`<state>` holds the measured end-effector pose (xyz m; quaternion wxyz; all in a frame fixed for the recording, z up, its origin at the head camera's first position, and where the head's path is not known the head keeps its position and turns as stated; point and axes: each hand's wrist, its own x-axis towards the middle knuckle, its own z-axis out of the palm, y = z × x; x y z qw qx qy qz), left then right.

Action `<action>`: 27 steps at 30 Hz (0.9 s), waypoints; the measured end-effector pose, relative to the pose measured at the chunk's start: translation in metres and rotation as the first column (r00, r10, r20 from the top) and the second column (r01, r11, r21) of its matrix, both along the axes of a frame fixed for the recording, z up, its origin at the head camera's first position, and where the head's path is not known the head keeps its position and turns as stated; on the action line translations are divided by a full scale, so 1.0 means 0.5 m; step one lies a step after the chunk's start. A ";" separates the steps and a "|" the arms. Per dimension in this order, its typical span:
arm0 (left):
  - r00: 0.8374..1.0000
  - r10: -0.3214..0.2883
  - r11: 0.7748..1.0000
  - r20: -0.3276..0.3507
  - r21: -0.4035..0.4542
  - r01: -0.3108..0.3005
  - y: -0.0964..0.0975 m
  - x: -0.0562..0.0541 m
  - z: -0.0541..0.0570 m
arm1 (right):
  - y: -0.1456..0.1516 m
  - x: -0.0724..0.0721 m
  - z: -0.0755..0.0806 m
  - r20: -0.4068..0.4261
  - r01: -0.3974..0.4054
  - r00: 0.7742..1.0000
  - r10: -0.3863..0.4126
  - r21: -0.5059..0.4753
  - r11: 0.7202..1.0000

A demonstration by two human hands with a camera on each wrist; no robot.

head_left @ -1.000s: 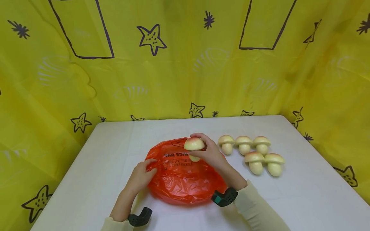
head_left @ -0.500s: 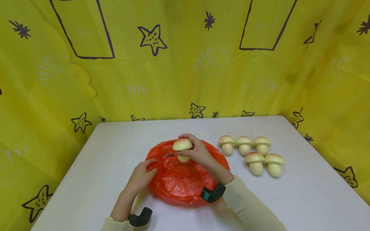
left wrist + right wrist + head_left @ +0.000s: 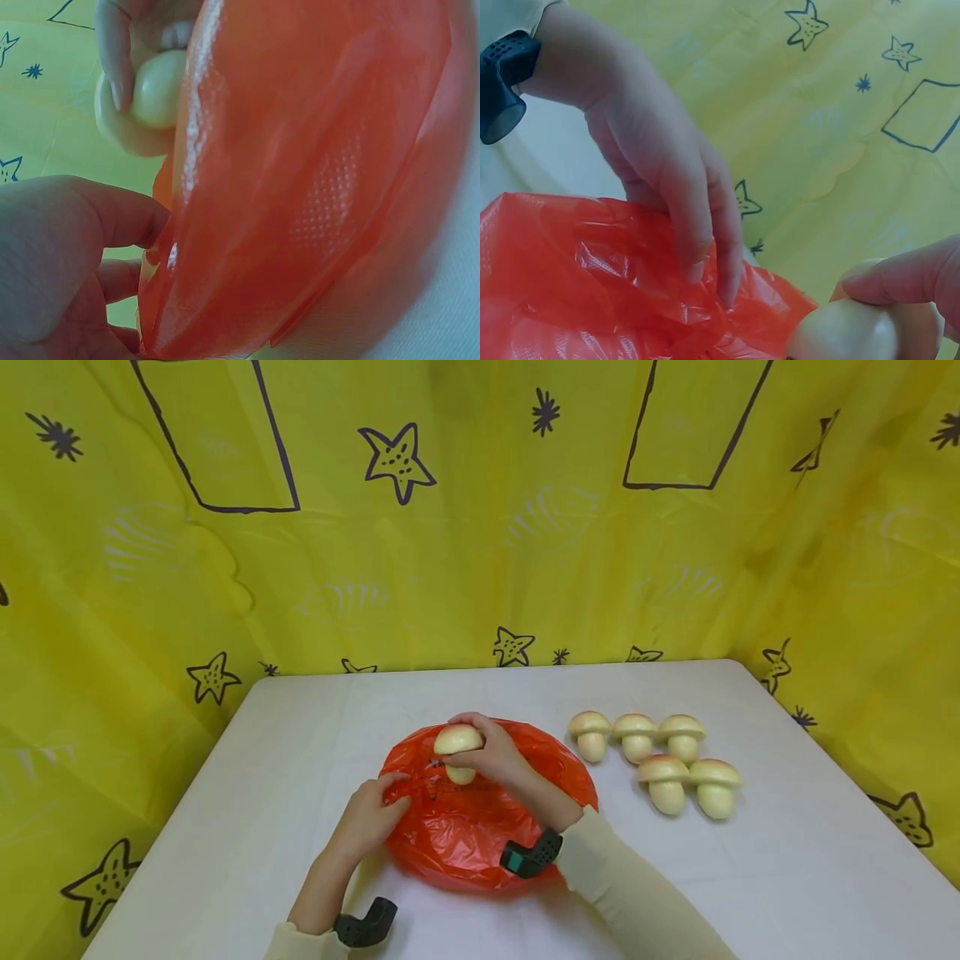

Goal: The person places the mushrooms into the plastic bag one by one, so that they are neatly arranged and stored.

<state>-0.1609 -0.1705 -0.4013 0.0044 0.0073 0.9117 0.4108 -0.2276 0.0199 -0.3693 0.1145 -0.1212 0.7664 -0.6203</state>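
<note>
The right hand (image 3: 495,762) is grasping a mushroom-shaped piece (image 3: 458,741), thumb and fingers curling round it just under its pale, red-tinged cap, and is holding it over the red plastic bag (image 3: 457,852) with the cap up and the stem pointing down. The left hand (image 3: 365,818) is pinching the near-left edge of that bag, its thumb and fingers lying on either side of the thin film in the left wrist view. Each wrist is carrying a black device (image 3: 531,853) beside a cream sleeve (image 3: 637,889). The bag is sitting crumpled and spread on the white table (image 3: 300,735), the held piece partly covering its dark print. To the right of the bag, five matching pieces are standing stem down: three in a back row (image 3: 637,739) and two in a front pair (image 3: 669,785). Behind the table, a yellow curtain (image 3: 465,552) is hanging, showing dark-outlined starfish and paler shells.
</note>
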 end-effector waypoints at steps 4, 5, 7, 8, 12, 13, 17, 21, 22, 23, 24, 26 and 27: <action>1.000 -0.008 1.000 -0.006 -0.003 0.008 -0.001 0.002 0.000 | -0.014 -0.005 -0.006 0.018 0.013 1.000 -0.014 0.060 0.998; 1.000 -0.009 1.000 -0.006 -0.002 0.009 -0.001 0.001 0.000 | -0.017 -0.007 -0.008 0.028 0.019 0.999 -0.021 0.069 0.997; 1.000 -0.008 1.000 0.001 0.000 0.008 0.000 0.001 -0.002 | -0.024 -0.008 -0.013 0.042 0.028 0.999 -0.031 0.087 0.996; 1.000 -0.007 1.000 0.004 0.000 0.007 0.000 0.000 -0.002 | -0.027 -0.009 -0.016 0.046 0.030 0.998 -0.035 0.095 0.995; 1.000 -0.006 1.000 0.005 -0.003 0.006 0.001 -0.001 -0.002 | -0.039 -0.011 -0.027 0.041 0.026 0.999 -0.031 0.111 0.994; 1.000 -0.005 1.000 0.003 -0.003 0.005 0.001 -0.001 -0.002 | -0.042 -0.011 -0.028 0.037 0.028 0.999 -0.032 0.115 0.993; 1.000 -0.010 1.000 -0.010 -0.006 0.010 0.001 0.000 0.001 | -0.048 -0.015 -0.036 0.018 0.031 0.999 -0.034 0.119 0.992; 1.000 -0.007 1.000 -0.002 -0.002 0.007 0.001 0.001 0.003 | -0.052 -0.021 -0.043 0.010 0.030 0.999 -0.032 0.137 0.990; 1.000 -0.007 1.000 -0.003 -0.002 0.007 0.001 0.001 0.003 | -0.052 -0.023 -0.044 0.006 0.028 1.000 -0.029 0.145 0.989; 1.000 -0.008 1.000 -0.004 -0.002 0.008 0.000 0.001 0.003 | -0.053 -0.024 -0.046 0.005 0.027 1.000 -0.028 0.155 0.988; 1.000 -0.010 1.000 -0.006 -0.003 0.010 0.000 0.001 0.003 | -0.055 -0.025 -0.047 0.003 0.027 1.000 -0.028 0.166 0.986; 1.000 -0.013 1.000 -0.014 -0.005 0.013 -0.001 0.002 0.003 | -0.058 -0.027 -0.050 0.000 0.027 1.000 -0.027 0.191 0.981; 1.000 -0.015 1.000 -0.022 -0.011 0.015 -0.001 0.002 0.002 | -0.060 -0.028 -0.051 -0.003 0.028 1.000 -0.028 0.200 0.979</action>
